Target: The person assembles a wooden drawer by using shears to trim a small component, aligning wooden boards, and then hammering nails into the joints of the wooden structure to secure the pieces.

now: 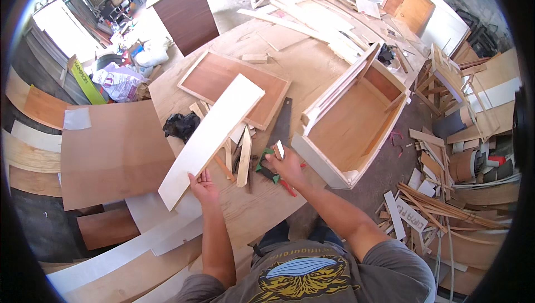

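On the wooden tabletop [276, 207], room is tight on most sides. The R side is taken up by an open wooden box [316, 161], the far end by piled pale boards [317, 19], and the middle by a brown framed panel [214, 73] w/ light edging. Loose wood strips [244, 158] are bunched near side of the panel, partly hidden by the white board [214, 136]; a black plastic bag [181, 126] is seen just L of it. A saw blade [282, 122] is laid btwn panel and box, w/ a red-handled tool [287, 187] near its lower end.

The white board is held over the tabletop's L part, broad face up, and the panel is overlapped by it in view. Its long axis is set diag., near L to far R, w/ the far end pointed toward the piled boards. Its near R edge is pinched by the L hand [205, 189]. The R hand [285, 166] is curled at a green-and-black object [267, 170], w/ a small whitish piece [280, 148] by the fingers; whether either is gripped can't be told.
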### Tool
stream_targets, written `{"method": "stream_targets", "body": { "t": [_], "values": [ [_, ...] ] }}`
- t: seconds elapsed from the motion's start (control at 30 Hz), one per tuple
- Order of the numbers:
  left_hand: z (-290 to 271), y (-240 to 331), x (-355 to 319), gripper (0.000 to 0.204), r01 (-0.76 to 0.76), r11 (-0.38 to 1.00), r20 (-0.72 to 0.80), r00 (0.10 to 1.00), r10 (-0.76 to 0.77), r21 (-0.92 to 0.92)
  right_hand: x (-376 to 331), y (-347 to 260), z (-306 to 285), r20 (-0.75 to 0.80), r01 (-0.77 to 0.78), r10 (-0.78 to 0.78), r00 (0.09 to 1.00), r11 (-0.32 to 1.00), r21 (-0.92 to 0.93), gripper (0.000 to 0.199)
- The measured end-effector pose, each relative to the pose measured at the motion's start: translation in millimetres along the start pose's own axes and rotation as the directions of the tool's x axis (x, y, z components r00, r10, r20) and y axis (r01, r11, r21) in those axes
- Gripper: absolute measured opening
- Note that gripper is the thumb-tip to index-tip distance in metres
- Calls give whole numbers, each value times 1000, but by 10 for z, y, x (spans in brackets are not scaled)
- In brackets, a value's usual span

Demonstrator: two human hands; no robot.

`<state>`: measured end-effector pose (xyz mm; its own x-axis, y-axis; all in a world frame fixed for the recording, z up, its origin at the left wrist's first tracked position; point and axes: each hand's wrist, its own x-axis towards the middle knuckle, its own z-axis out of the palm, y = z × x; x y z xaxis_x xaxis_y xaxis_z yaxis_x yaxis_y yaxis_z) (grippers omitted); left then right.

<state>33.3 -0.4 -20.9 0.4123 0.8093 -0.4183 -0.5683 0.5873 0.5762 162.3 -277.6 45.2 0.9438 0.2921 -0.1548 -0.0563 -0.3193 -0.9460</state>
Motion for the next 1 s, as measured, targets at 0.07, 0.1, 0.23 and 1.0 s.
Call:
{"method": "stream_targets", "body": {
  "t": [0.07,0.1,0.23,1.0],
  "values": [
    [239,57,-234,42,-15,1000,32,999,15,-15,21,-260,-227,-14,31,-30,999,992,122,47],
    [359,93,-355,42,-52,998,82,995,54,-30,26,-383,-354,-68,92,-79,995,973,213,49],
    [926,-52,-1127,47,-124,992,152,980,128,-34,-25,-659,-1267,-177,185,-114,978,866,464,58],
    [2526,-3131,-3797,44,-10,986,357,933,-50,164,1015,703,-5392,-613,301,-373,696,927,-223,52]
  ]
}}
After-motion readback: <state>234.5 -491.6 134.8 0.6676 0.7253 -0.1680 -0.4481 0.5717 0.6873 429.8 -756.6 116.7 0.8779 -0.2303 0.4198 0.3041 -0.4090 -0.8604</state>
